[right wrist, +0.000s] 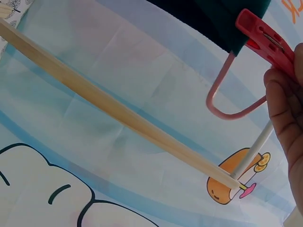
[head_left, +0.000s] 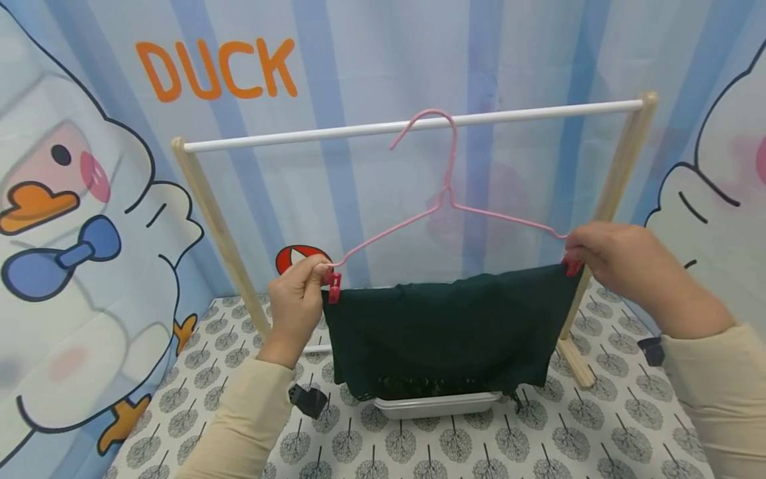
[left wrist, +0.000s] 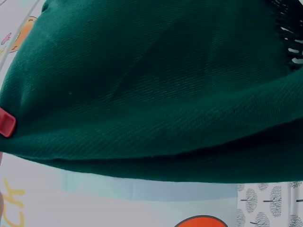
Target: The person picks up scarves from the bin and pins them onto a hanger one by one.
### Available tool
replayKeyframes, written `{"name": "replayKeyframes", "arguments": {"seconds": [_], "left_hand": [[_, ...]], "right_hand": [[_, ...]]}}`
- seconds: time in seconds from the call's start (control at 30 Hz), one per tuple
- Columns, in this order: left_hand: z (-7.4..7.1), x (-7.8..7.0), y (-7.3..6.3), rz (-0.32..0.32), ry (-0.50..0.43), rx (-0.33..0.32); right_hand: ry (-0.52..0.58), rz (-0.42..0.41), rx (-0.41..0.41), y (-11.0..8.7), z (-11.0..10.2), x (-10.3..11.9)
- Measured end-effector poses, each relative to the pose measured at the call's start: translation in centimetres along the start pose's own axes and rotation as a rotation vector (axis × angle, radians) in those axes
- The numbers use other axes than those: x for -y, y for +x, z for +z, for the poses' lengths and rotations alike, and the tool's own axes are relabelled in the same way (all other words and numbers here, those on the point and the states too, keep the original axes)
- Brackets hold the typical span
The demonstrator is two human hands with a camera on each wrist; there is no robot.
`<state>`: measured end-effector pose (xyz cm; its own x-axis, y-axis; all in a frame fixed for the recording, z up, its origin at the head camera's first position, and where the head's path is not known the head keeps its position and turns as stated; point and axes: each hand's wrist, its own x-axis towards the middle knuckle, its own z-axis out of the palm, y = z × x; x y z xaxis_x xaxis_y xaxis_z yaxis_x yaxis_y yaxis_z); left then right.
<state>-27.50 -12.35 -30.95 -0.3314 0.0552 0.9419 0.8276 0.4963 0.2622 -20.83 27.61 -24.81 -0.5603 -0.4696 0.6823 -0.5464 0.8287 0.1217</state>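
Observation:
A pink wire clothes hanger (head_left: 448,186) is upright between my hands, its hook overlapping the rack's white rod in the head view. Dark green cloth (head_left: 449,332) hangs folded from its lower part, with fringe along the bottom. One red clothespin (head_left: 334,289) clips the cloth's upper left corner, where my left hand (head_left: 296,303) pinches with thumb and forefinger at the hanger's end. At the opposite corner, my right hand (head_left: 622,266) pinches the handles of another red clothespin (right wrist: 267,40). Beside it the hanger's bent end (right wrist: 222,111) shows below the cloth.
Behind the cloth stands a drying rack with a white rod (head_left: 257,140) and wooden posts (head_left: 221,233). A white tray (head_left: 437,407) lies under the cloth on the tree-patterned tablecloth (head_left: 419,449). A duck-printed curtain (head_left: 383,60) hangs behind and at the sides.

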Motion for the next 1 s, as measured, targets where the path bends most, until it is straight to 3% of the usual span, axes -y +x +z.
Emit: {"name": "replayKeyframes", "arguments": {"seconds": [0.2, 0.5, 0.8, 0.87, 1.0], "left_hand": [[-0.1, 0.0, 0.2, -0.024, -0.061, -0.016], [0.0, 0.3, 0.4, -0.007, -0.028, 0.002], [-0.2, 0.5, 0.1, 0.006, 0.004, 0.000], [-0.2, 0.5, 0.1, 0.005, -0.004, -0.002], [-0.2, 0.5, 0.1, -0.001, -0.021, -0.003]], "right_hand": [[0.003, 0.024, 0.013, 0.0, 0.3, -0.2], [0.046, 0.028, 0.000, 0.1, 0.3, -0.1], [0.078, 0.193, -0.101, 0.1, -2.4, -1.1], [0.135, 0.228, -0.072, 0.2, -2.6, -1.6], [0.309, 0.276, 0.079, -0.2, -1.8, -2.7]]}}
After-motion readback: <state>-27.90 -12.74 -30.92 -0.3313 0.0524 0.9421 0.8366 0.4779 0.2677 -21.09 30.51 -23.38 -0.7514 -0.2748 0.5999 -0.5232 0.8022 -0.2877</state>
